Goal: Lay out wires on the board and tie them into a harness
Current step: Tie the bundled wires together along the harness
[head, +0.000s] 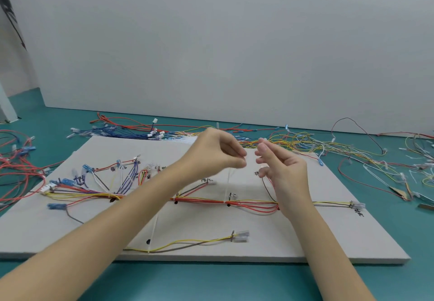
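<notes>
The board (317, 237) lies flat under both hands and reaches out to each side of them. On it the wires (202, 200) run as one long bundle from left to right, below the hands and a little nearer to the person than the fingertips; on the left side the bundle opens into a fan of blue, white and red branches. More loose wires (305, 141) lie in a heap on the table beyond the hands and to the right of them. A thin white tie (227, 183) goes almost straight up from the bundle to the left hand (216, 151), so its long axis stands across the bundle, which runs sideways. The left hand is directly above this place and seems the nearer one. Its fingers are curled and the thumb and fingers pinch the upper end of the tie. The right hand (281, 167) is just beside it, to the right, with a small gap between them. Its fingers are half bent and loose, and I see nothing in it; whether a fingertip touches the tie I cannot tell, because the picture is blurred there. I judge that the tie is around the bundle and that a pull upward should tighten it.
</notes>
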A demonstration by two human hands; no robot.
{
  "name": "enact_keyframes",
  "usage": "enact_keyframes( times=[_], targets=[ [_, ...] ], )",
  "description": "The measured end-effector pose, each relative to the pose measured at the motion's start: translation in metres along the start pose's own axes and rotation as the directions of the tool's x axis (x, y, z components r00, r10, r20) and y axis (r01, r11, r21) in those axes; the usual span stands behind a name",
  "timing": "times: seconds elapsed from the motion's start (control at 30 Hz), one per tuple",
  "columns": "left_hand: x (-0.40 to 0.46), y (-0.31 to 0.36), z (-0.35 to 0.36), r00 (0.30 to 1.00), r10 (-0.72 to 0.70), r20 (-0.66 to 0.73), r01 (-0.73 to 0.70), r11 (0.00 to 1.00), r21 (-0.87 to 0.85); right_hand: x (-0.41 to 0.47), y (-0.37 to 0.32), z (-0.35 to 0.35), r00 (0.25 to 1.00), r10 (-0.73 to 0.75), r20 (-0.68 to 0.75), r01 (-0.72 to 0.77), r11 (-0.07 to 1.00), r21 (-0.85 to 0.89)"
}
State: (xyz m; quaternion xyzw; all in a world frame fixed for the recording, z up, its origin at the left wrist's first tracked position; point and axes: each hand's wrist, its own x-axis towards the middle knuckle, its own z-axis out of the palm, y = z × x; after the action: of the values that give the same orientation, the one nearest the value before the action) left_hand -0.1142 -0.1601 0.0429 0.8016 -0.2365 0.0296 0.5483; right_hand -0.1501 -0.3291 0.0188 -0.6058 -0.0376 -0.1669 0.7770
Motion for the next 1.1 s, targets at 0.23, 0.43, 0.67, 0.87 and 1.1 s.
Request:
enact_keyframes(
  times=[0.23,0.43,0.67,0.87,1.1],
  targets=[
    [-0.011,0.002,0.014,0.996,-0.032,0.080,0.041,0.993,-0.107,-0.001,-0.002,-0.008,0.993,-0.012,0.116,0.006,0.998,0.057],
    [-0.017,-0.006,0.036,0.987,-0.046,0.153,0.024,0.990,0.141,0.018,-0.016,-0.035,0.993,-0.113,0.022,0.115,0.981,-0.155],
    [-0.030,-0.016,0.067,0.942,0.100,0.321,-0.279,0.763,0.582,0.035,-0.013,-0.074,0.993,-0.102,0.063,0.119,0.909,-0.400],
    [-0.025,-0.015,0.073,0.958,0.048,0.282,-0.183,0.860,0.475,0.041,-0.003,-0.079,0.988,-0.064,0.144,0.126,0.871,-0.475],
    [-0.025,-0.016,0.082,0.942,0.042,0.333,-0.252,0.746,0.617,0.038,0.006,-0.080,0.975,0.058,0.216,0.068,0.842,-0.535]
  ],
)
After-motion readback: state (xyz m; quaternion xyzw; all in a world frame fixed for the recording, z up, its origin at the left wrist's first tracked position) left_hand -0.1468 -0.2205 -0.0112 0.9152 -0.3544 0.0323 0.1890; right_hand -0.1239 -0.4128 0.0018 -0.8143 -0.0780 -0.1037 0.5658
